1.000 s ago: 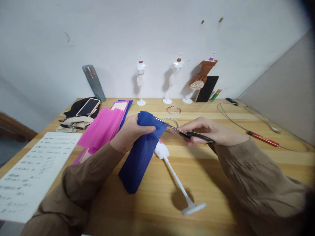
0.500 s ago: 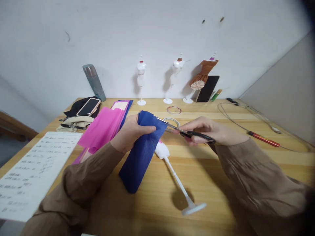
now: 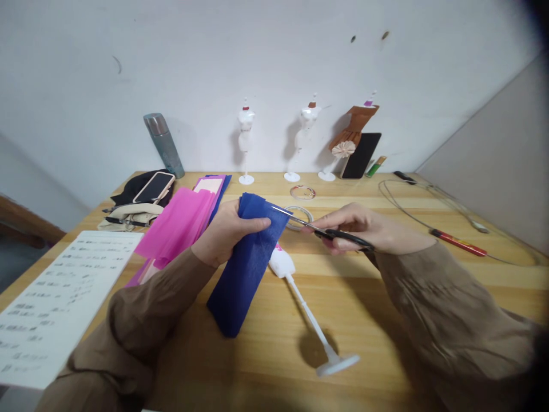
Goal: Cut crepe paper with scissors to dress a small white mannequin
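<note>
A pale, plank-topped wooden table (image 3: 386, 320) spread under the grip and ran on beyond it to a plain white wall (image 3: 274, 57), which bore two small dark marks (image 3: 385, 35) high up and right of the grip. Far to its right a grey side wall (image 3: 506, 160) slanted in. Far to its left, below table level, lay a brown wooden ledge (image 3: 26, 223) and grey floor (image 3: 17, 266). The light was soft and even.
</note>
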Available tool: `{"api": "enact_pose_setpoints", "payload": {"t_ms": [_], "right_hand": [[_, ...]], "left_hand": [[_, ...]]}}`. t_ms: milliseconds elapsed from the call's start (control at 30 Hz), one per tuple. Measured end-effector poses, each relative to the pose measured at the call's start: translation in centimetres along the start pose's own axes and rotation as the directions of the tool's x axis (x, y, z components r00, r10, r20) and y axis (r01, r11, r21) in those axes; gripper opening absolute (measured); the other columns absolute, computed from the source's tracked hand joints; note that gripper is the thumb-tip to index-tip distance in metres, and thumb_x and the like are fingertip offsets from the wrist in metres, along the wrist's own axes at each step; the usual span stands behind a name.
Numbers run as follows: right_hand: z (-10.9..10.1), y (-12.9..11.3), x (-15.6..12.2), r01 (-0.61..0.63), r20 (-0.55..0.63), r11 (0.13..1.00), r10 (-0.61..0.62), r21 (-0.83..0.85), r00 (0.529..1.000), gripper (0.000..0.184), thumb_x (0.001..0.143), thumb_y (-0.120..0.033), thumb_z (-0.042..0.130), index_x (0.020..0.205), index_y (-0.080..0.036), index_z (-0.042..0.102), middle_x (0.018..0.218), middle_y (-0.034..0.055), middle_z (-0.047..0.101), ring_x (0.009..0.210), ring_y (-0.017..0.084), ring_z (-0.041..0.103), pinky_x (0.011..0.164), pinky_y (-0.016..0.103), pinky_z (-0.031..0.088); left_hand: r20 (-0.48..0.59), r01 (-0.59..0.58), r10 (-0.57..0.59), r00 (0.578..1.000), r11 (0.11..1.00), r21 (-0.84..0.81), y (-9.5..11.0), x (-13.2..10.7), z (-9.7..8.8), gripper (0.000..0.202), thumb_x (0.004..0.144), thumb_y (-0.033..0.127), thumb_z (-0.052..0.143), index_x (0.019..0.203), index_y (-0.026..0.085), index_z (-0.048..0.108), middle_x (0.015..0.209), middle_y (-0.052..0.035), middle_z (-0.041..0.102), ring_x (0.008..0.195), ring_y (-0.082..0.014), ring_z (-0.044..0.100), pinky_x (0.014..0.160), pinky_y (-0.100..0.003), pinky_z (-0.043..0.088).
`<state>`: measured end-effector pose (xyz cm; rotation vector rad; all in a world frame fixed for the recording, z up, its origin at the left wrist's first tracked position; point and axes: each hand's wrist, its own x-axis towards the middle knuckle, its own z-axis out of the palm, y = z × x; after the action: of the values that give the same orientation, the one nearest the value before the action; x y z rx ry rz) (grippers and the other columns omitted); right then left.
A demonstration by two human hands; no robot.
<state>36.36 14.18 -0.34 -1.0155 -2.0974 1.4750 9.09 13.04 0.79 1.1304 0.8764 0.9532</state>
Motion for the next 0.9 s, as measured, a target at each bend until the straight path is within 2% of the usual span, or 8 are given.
{"api": "enact_pose_setpoints", "payload": {"t_ms": [267, 567, 733, 900], "right_hand": [[-0.02, -0.28, -0.10, -0.010, 0.005, 1.000, 0.010, 0.029, 1.000, 0.069, 0.075, -0.062, 0.074, 0.120, -0.010, 0.072, 0.064, -0.0003, 0.048, 0.057, 0.009, 0.044, 0.053, 0.022, 0.046], [0.06, -0.48, -0.10, -0.027, -0.011, 1.000, 0.027, 0.013, 1.000, 0.070, 0.074, -0.064, 0.074, 0.119, -0.010, 0.073, 0.061, -0.0010, 0.048, 0.054, 0.009, 0.044, 0.051, 0.022, 0.045], [0.13, -0.48, -0.11, -0.019, -0.013, 1.000, 0.019, 0.021, 1.000, 0.064, 0.076, -0.061, 0.074, 0.116, -0.011, 0.074, 0.058, -0.0020, 0.046, 0.052, 0.008, 0.043, 0.049, 0.021, 0.043], [0.10, -0.53, -0.11, -0.032, -0.013, 0.999, 0.032, 0.014, 0.999, 0.069, 0.073, -0.063, 0.076, 0.119, -0.011, 0.073, 0.058, -0.0020, 0.047, 0.051, 0.008, 0.043, 0.047, 0.021, 0.042]], "left_hand": [[0.012, 0.007, -0.007, 1.000, 1.000, -0.031, 0.13, -0.02, -0.16, 0.034, 0.057, 0.025, 0.086, 0.083, 0.008, 0.073, 0.076, -0.0057, 0.070, 0.068, -0.0157, 0.062, 0.064, -0.027, 0.048], [0.020, 0.008, -0.007, 1.000, 0.999, -0.033, 0.11, -0.05, -0.14, 0.033, 0.058, 0.026, 0.085, 0.083, 0.009, 0.073, 0.076, -0.0057, 0.070, 0.068, -0.0156, 0.062, 0.064, -0.027, 0.048], [0.011, 0.013, -0.013, 1.000, 0.999, -0.029, 0.05, -0.06, -0.16, 0.032, 0.058, 0.024, 0.085, 0.083, 0.009, 0.072, 0.076, -0.0058, 0.069, 0.068, -0.0156, 0.062, 0.064, -0.027, 0.048], [0.005, 0.006, -0.006, 1.000, 1.000, -0.024, -0.04, -0.05, -0.20, 0.031, 0.058, 0.025, 0.085, 0.083, 0.009, 0.073, 0.077, -0.0061, 0.070, 0.068, -0.0155, 0.062, 0.064, -0.027, 0.047]]}}
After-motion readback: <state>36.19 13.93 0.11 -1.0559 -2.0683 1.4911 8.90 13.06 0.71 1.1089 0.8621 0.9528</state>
